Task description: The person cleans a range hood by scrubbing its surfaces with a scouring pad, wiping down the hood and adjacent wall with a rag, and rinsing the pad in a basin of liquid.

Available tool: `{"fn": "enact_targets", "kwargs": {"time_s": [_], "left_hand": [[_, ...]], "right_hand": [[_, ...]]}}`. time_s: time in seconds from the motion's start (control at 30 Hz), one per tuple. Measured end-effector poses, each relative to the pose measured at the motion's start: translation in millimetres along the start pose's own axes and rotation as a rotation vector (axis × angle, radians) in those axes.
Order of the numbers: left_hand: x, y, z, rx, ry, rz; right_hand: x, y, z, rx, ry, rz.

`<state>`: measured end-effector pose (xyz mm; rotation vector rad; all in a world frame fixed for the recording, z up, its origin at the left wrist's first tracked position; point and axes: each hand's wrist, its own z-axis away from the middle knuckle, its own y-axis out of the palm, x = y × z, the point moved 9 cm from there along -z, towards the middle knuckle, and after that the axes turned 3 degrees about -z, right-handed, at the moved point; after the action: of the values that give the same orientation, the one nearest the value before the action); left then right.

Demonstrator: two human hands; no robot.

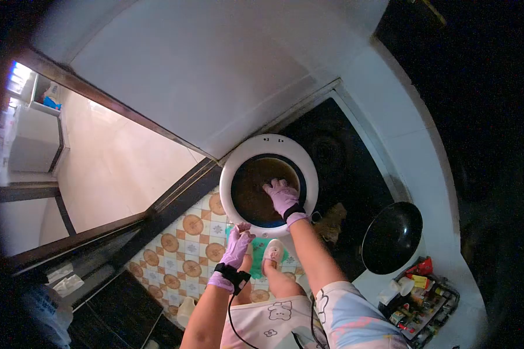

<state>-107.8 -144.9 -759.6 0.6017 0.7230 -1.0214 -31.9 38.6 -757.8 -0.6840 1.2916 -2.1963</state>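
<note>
A round white tub [231, 170] stands on the floor, with murky brown liquid [256, 189] inside its dark inner wall. My right hand [283, 196], in a lilac rubber glove, reaches over the near right rim. Its fingers are apart and bent slightly down at the liquid's surface; whether the tips dip in is unclear. Nothing shows in that hand. My left hand [237, 247], gloved alike, is at the near left edge of the tub, its fingers curled at the rim. Black straps circle both wrists.
A black wok [392, 238] leans by the right wall, near a rack of bottles and packets [422, 308]. A brown cloth-like bundle [331, 223] lies right of the tub. Patterned floor covering [192, 247] and a green mat [257, 264] are underfoot. An open doorway [116, 157] is at left.
</note>
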Motion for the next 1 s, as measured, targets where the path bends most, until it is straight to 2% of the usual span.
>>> {"fn": "enact_targets", "kwargs": {"time_s": [0.1,0.17,0.23,0.27,0.3,0.37,0.43,0.47,0.5,0.57,0.6,0.67,0.7,0.77,0.83,0.87,0.9,0.97,1.0], "left_hand": [[-9,-1,0,0.032,0.006,-0.083],[-14,2,7,0.020,-0.060,0.134],[-15,4,6,0.030,-0.052,0.104],[-16,5,4,0.037,-0.036,0.076],[-20,8,4,0.039,-0.035,0.080],[-22,11,9,0.027,-0.079,0.175],[-23,12,8,0.041,-0.070,0.162],[-23,13,7,0.054,-0.059,0.148],[-25,14,8,0.052,-0.060,0.148],[-26,12,11,0.025,-0.068,0.175],[-24,10,9,0.024,-0.071,0.172],[-23,-7,2,-0.099,-0.034,-0.184],[-11,-10,-4,-0.099,-0.038,-0.185],[-6,-27,-11,-0.236,0.038,-0.292],[-8,-30,-13,-0.265,0.041,-0.318],[-8,-26,-15,-0.221,0.045,-0.278],[-8,-23,-18,-0.178,0.048,-0.237],[-6,-23,-23,-0.204,0.050,-0.353],[-7,-22,-26,-0.229,0.061,-0.468]], "right_hand": [[-25,27,-17,-0.077,0.092,0.024],[-31,33,-18,-0.100,0.145,0.025],[-16,-3,1,0.132,0.181,-0.245],[-20,13,-3,0.133,0.183,-0.242],[-26,33,-12,-0.011,0.161,-0.422],[-27,18,-8,-0.154,0.137,-0.600],[-39,-12,15,0.043,0.565,-1.115],[-51,-6,15,0.002,0.655,-1.151],[-51,-12,17,0.003,0.654,-1.152],[-30,-68,11,-0.230,0.240,-0.133],[-27,-62,9,-0.228,0.241,-0.137],[-8,-28,-4,-0.071,0.160,-0.233],[0,-15,-6,0.009,0.120,-0.281],[8,-17,-7,0.016,0.060,-0.248],[-13,-16,-12,0.076,0.266,-0.389],[-28,-20,-10,0.016,0.428,-0.514],[-31,-13,-12,0.020,0.429,-0.517],[-26,6,-21,0.025,0.230,-0.246],[-13,4,-19,0.013,0.142,-0.292]]}}
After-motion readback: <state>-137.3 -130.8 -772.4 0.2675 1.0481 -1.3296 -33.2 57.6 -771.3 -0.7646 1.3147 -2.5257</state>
